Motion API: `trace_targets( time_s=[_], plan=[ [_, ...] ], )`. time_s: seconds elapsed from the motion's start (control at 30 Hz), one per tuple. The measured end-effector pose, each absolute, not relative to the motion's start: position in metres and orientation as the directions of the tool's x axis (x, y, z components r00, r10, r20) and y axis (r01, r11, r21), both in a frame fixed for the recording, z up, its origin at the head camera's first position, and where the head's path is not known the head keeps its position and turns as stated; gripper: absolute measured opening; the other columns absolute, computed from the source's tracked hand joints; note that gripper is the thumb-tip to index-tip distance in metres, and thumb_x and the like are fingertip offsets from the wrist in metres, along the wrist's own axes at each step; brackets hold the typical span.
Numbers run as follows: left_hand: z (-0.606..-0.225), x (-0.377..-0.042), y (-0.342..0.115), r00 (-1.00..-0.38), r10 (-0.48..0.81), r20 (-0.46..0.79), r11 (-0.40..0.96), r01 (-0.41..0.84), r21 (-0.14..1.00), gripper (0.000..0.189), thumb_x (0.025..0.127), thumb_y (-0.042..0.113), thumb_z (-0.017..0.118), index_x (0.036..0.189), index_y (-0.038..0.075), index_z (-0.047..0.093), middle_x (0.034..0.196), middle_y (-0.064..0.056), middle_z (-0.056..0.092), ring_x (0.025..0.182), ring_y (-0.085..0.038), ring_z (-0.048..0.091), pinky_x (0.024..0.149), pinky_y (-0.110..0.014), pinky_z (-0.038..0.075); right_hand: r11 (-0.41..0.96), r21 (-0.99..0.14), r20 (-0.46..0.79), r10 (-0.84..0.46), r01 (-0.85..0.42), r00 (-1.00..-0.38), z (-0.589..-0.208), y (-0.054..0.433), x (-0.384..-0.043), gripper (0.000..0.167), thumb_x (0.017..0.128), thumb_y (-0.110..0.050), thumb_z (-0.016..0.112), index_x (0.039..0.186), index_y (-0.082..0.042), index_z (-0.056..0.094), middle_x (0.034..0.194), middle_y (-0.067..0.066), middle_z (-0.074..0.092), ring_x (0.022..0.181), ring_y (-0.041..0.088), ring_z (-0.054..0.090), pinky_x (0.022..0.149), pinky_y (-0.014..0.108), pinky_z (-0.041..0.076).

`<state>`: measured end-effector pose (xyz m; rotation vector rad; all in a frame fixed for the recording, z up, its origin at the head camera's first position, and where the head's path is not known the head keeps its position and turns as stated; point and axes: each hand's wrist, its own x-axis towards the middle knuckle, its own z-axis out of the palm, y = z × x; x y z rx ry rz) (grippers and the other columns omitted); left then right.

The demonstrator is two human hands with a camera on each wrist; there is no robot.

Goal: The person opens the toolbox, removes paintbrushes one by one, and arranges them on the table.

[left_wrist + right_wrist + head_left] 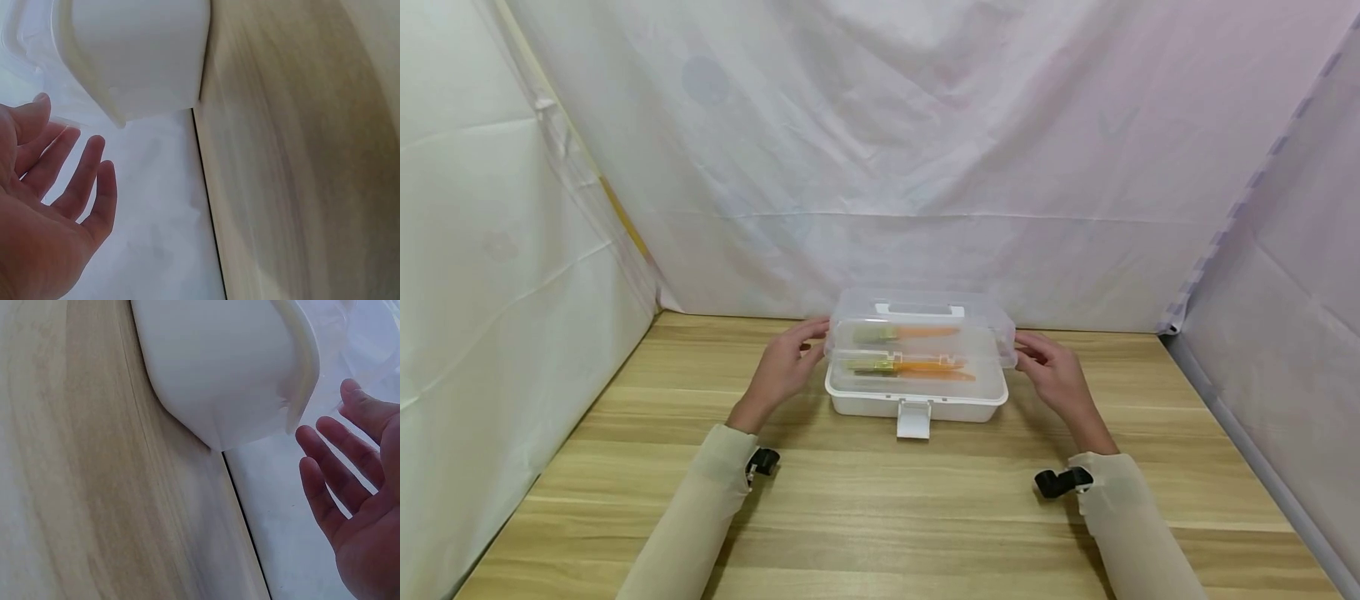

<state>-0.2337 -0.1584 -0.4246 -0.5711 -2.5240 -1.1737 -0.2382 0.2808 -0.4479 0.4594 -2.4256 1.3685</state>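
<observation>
A white storage box [865, 403] sits on the table, its front latch [913, 419] flipped down and outward. Its clear lid [850, 308] is tilted up at the front edge, with a carrying handle [920, 309] on top. Through the clear plastic show slim orange things with yellow-green ends [917, 367], resting in the box. My left hand [784, 367] holds the lid's left end between thumb and fingers. At the right end, my right hand [1056, 379] grips the lid the same way. In both wrist views the fingertips are right at the lid's side, beside the box's rim.
The wooden table [865, 517] runs in front of the box and to both sides. Close behind the box hangs a pale cloth [880, 167], with more cloth along the left and right. A black camera mount [763, 462] is on each wrist.
</observation>
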Motion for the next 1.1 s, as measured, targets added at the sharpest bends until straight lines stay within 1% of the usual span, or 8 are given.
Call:
trace_targets(
  time_s=[0.2,0.4,0.53,0.7,0.77,0.87,0.97,1.1],
  plan=[
    [-0.422,-0.232,-0.161,-0.874,0.234,0.426,0.595,0.475,0.648,0.037,0.108,0.007,0.072,0.145,0.001,0.07,0.148,-0.019,0.067,0.12,-0.038,0.072,0.101,-0.057,0.059,0.497,-0.753,0.431,-0.123,-0.432,-0.894,-0.446,0.281,-0.236,0.028,0.109,-0.001,0.068,0.136,0.004,0.074,0.128,0.02,0.073,0.093,-0.006,0.064,0.075,0.013,0.054],
    [-0.418,-0.231,-0.162,-0.881,0.227,0.416,0.597,0.463,0.655,0.036,0.109,0.009,0.071,0.144,0.001,0.07,0.143,-0.019,0.07,0.117,-0.037,0.072,0.101,-0.057,0.059,0.467,-0.764,0.443,-0.123,-0.445,-0.888,-0.444,0.282,-0.237,0.029,0.108,0.001,0.068,0.136,0.005,0.073,0.134,0.019,0.069,0.099,-0.009,0.064,0.078,0.011,0.054],
    [-0.417,-0.231,-0.162,-0.885,0.213,0.414,0.596,0.453,0.662,0.034,0.109,0.013,0.071,0.142,0.002,0.072,0.14,-0.019,0.072,0.114,-0.036,0.073,0.101,-0.056,0.059,0.458,-0.771,0.437,-0.125,-0.442,-0.891,-0.441,0.282,-0.237,0.029,0.108,0.001,0.068,0.137,0.005,0.073,0.136,0.02,0.069,0.098,-0.007,0.065,0.08,0.012,0.055],
    [-0.413,-0.228,-0.162,-0.9,0.187,0.395,0.614,0.421,0.668,0.034,0.111,0.018,0.071,0.141,0.003,0.073,0.132,-0.018,0.074,0.11,-0.035,0.072,0.1,-0.057,0.058,0.468,-0.776,0.411,-0.131,-0.422,-0.902,-0.436,0.283,-0.235,0.029,0.111,-0.008,0.067,0.137,0.002,0.074,0.136,0.017,0.068,0.1,-0.003,0.067,0.081,0.014,0.056],
    [-0.411,-0.228,-0.162,-0.903,0.178,0.39,0.622,0.411,0.667,0.035,0.111,0.02,0.07,0.141,0.002,0.072,0.127,-0.018,0.075,0.109,-0.036,0.072,0.099,-0.057,0.058,0.478,-0.782,0.393,-0.12,-0.4,-0.912,-0.434,0.282,-0.234,0.029,0.112,-0.014,0.068,0.136,0.001,0.075,0.133,0.016,0.07,0.1,0.0,0.068,0.081,0.015,0.056],
    [-0.408,-0.228,-0.163,-0.903,0.17,0.393,0.625,0.408,0.666,0.036,0.111,0.022,0.07,0.14,0.0,0.072,0.119,-0.018,0.076,0.107,-0.037,0.072,0.096,-0.058,0.059,0.495,-0.791,0.362,-0.094,-0.359,-0.927,-0.43,0.28,-0.232,0.03,0.111,-0.021,0.071,0.134,-0.002,0.076,0.125,0.017,0.074,0.096,0.007,0.071,0.08,0.018,0.057],
    [-0.406,-0.229,-0.163,-0.905,0.163,0.394,0.618,0.404,0.674,0.037,0.112,0.026,0.07,0.137,0.001,0.074,0.115,-0.017,0.076,0.105,-0.036,0.072,0.097,-0.058,0.059,0.511,-0.793,0.343,-0.076,-0.332,-0.936,-0.427,0.279,-0.231,0.032,0.111,-0.027,0.072,0.132,-0.003,0.077,0.117,0.019,0.077,0.094,0.017,0.073,0.08,0.019,0.057],
    [-0.404,-0.229,-0.164,-0.906,0.154,0.395,0.607,0.402,0.686,0.036,0.111,0.029,0.07,0.134,0.001,0.075,0.109,-0.014,0.076,0.103,-0.035,0.072,0.099,-0.058,0.058,0.514,-0.794,0.336,-0.074,-0.325,-0.939,-0.425,0.278,-0.231,0.033,0.111,-0.029,0.071,0.13,-0.002,0.078,0.117,0.019,0.078,0.096,0.029,0.075,0.082,0.017,0.056]
  ],
)
